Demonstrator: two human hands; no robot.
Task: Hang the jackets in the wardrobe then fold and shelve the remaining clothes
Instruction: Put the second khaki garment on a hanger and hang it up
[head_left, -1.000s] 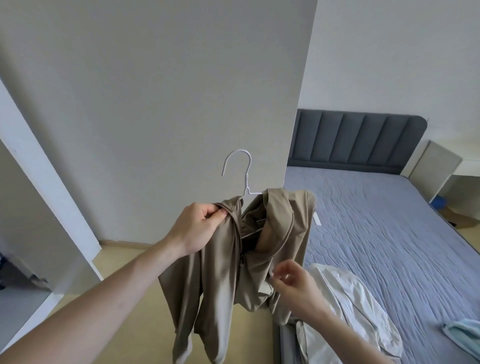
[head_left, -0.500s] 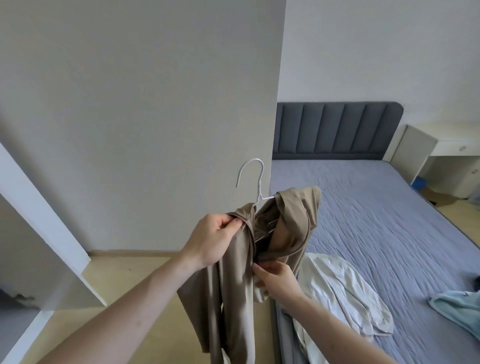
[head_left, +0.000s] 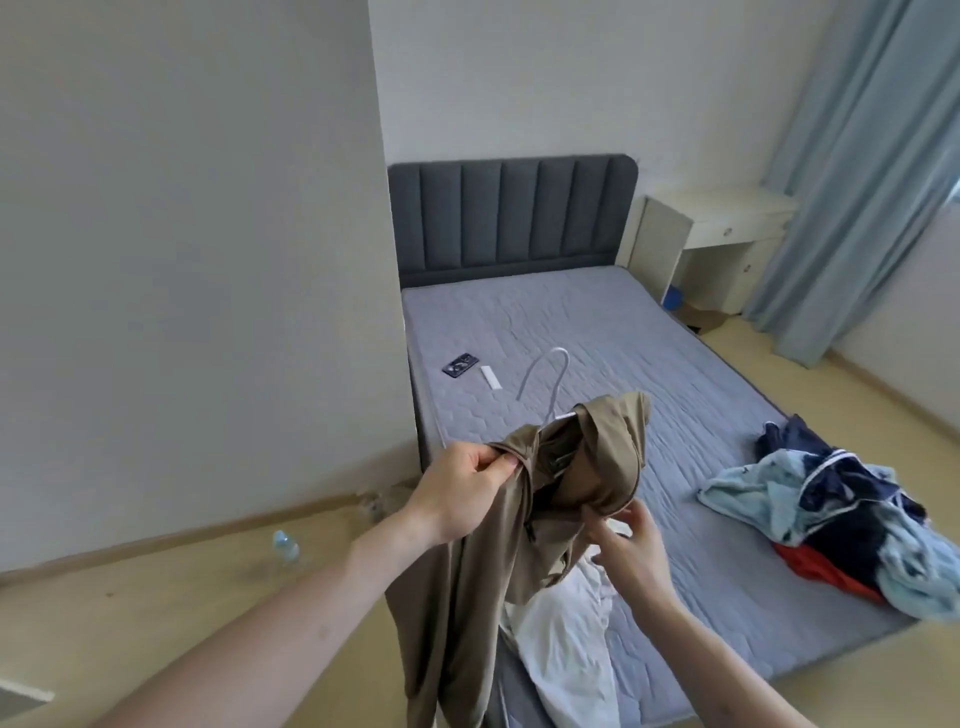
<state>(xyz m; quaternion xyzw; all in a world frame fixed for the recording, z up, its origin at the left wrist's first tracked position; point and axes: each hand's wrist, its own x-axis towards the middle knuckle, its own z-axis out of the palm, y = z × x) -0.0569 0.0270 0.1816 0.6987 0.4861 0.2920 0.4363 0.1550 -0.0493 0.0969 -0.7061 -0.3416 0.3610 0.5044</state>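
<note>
**Tan jacket on the hanger, held up over the bed's near corner**

Your left hand pinches the shoulder of the tan jacket, thumb and fingers closed on a bunched fold, and carries its weight. The white wire hanger sits inside the collar, its hook sticking up and tilted away from you. Your right hand is at the jacket's lower front edge, fingers curled and touching the cloth; you cannot tell whether they grip it.

Just beneath the jacket, a white garment drapes over the near corner of the bed. A heap of light blue, navy and red clothes lies on the mattress to your right. Farther up the mattress, near the wall, lie a dark phone and a small white strip. A plastic bottle lies on the floor at your left, by the wall. A pale desk and blue curtain stand beyond the bed.
</note>
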